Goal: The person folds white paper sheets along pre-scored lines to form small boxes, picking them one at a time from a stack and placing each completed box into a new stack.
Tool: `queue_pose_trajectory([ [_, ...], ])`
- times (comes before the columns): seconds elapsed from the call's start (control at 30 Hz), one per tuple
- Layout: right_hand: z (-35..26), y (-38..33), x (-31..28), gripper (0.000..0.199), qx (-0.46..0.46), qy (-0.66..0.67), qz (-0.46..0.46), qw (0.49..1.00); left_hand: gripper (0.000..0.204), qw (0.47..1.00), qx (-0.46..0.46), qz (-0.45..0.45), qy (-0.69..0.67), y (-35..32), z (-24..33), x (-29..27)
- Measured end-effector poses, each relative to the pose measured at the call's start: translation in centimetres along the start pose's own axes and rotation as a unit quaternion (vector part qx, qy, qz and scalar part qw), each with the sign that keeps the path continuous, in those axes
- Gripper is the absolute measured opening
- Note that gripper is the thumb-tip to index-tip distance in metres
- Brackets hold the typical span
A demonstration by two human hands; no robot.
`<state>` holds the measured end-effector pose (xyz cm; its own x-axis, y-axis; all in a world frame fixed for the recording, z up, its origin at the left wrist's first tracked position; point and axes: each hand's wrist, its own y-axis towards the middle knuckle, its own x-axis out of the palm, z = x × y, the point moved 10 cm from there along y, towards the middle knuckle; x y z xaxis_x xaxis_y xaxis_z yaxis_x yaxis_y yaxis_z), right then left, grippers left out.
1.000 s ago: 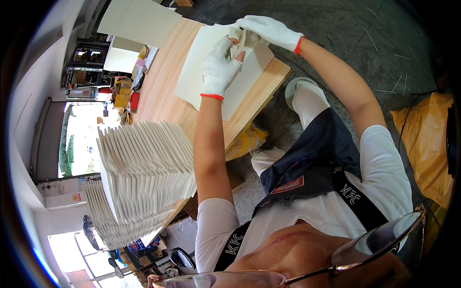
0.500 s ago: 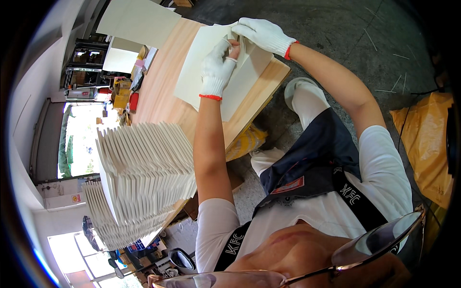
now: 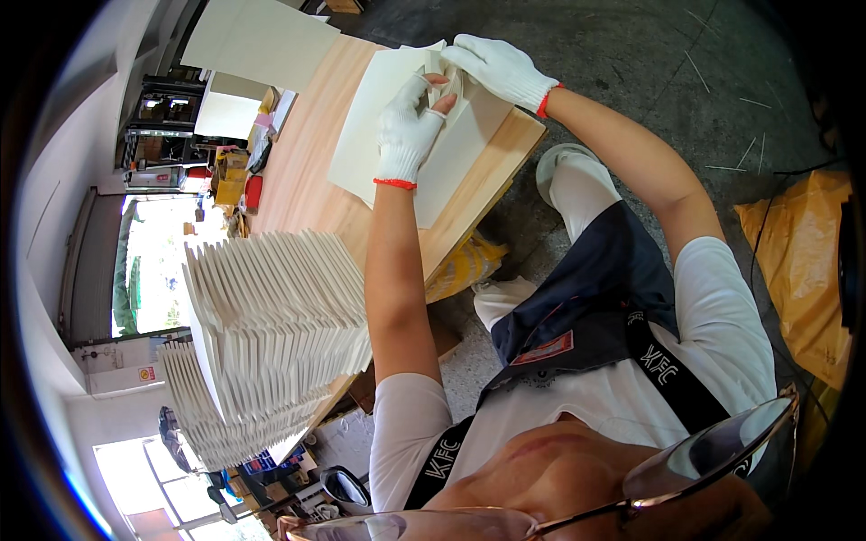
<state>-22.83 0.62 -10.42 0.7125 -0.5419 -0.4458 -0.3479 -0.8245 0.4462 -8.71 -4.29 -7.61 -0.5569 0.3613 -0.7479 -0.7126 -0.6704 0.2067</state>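
Observation:
A stack of off-white paper or thin card sheets [image 3: 361,135] lies on the wooden table, its upper end partly folded up. My left hand [image 3: 408,135], in a white knit glove with bare thumb and forefinger tips, rests on the sheets. Its thumb and forefinger are apart beside a raised flap [image 3: 437,67]. Across from it, my right hand [image 3: 498,68], in a white glove with a red cuff, closes its fingers over the edge of the folded sheet. What lies under its fingertips is hidden.
A tall pile of folded white pieces [image 3: 271,307] stands at the table's left. Large flat sheets [image 3: 262,41] lie at the far left end, near yellow and red items [image 3: 230,176]. Orange-yellow bags [image 3: 798,270] stand on the floor at right. The table edge [image 3: 505,171] is close to my leg.
My left thumb and forefinger have spread farther apart beside the flap. The right hand has shifted very slightly to the right, staying at the sheet's edge.

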Motion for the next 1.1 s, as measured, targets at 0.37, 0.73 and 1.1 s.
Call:
queue_pose_trajectory([
  [0.37,0.6,0.4,0.8,0.033,-0.014,-0.047,-0.008,0.999,0.033,0.999,-0.007,-0.016,0.049,-0.5,1.7,0.0],
  [0.73,0.9,0.4,1.0,0.03,-0.025,-0.045,-0.004,0.999,0.033,0.998,0.013,0.004,0.062,-0.1,0.6,-0.1],
  [1.1,-0.7,-0.1,0.3,0.032,0.015,-0.037,-0.032,0.999,0.031,1.0,0.006,0.002,0.03,-0.3,0.5,-0.2],
])
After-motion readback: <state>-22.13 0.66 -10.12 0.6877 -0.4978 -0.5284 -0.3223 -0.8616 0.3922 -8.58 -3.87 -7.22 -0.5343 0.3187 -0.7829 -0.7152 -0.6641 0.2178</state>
